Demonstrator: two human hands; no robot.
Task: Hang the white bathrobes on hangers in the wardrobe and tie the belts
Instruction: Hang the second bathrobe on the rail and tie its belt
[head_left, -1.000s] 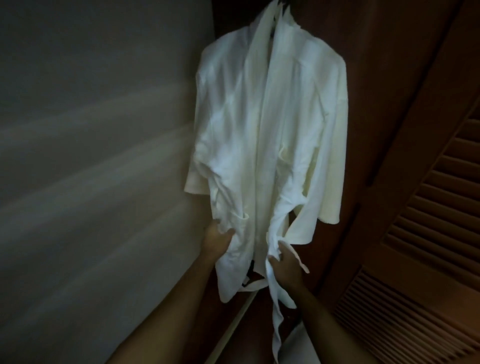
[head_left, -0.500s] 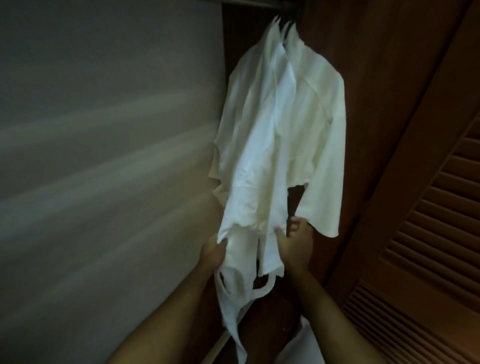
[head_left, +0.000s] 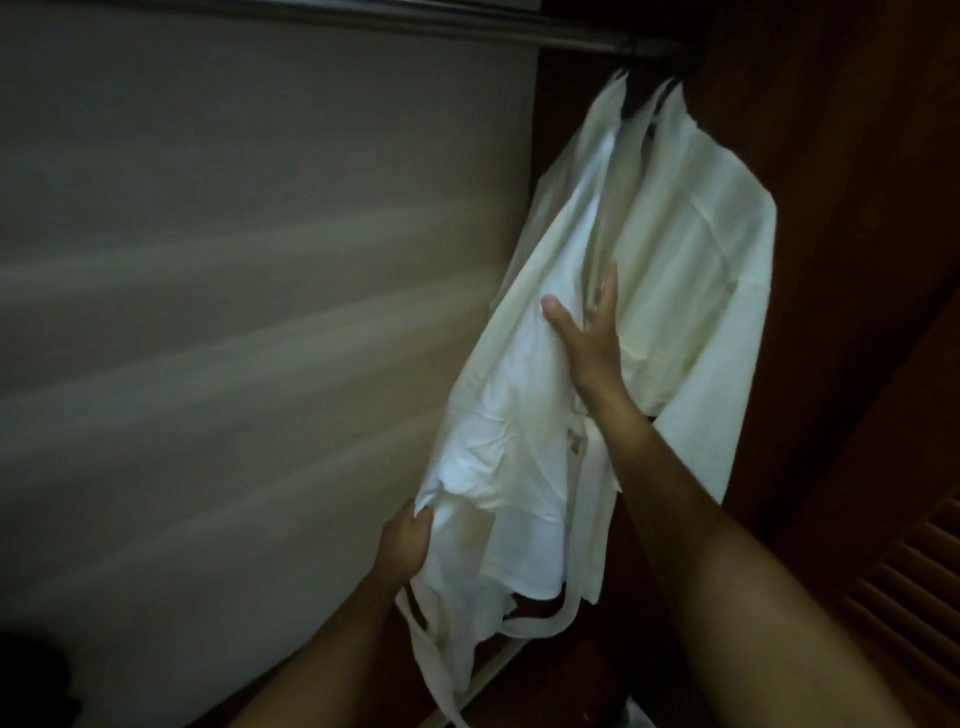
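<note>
Under the far rail (head_left: 467, 23), white bathrobes (head_left: 691, 249) hung against the wardrobe's right wall. Left hand (head_left: 402, 543) gripped the front robe's lower edge; right hand (head_left: 592, 338) pressed flat, fingers straight. Belt (head_left: 540, 621) dangled untied; best to smooth the front, then gather both ends.

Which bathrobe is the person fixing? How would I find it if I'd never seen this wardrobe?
Find the dark rail across the wardrobe's top; two white robes hang at its right end. The front bathrobe is the one pulled out towards the pale wall. Unlike the hanging robe behind it, the left hand grips its lower edge, the right hand lies on it, and its belt dangles.
</note>
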